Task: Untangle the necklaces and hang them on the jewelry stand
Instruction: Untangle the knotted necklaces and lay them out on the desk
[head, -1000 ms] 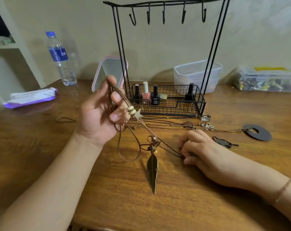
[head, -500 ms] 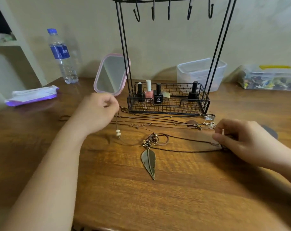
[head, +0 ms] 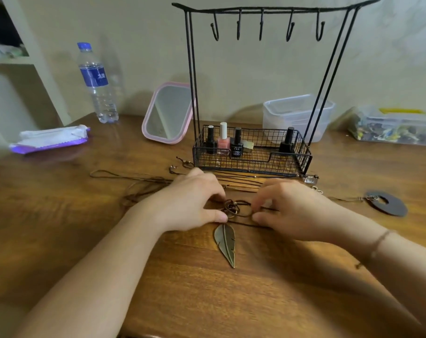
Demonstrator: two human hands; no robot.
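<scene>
2 hands [head: 241, 208] pinching cord knot [head: 236, 209] by 1 leaf pendant [head: 225, 242], 5 hooks [head: 260, 28] bare.

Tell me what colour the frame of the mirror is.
Pink; the mirror shows in the head view.

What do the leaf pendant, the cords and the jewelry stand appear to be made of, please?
Leaf pendant: seems to be metal with an antique bronze finish, judging by its dull sheen and embossed veins.
Cords: look like matte brown leather or waxed cotton; which one is unclear.
Jewelry stand: appears to be thin steel wire coated black, with a welded mesh basket and bent hooks.
</scene>
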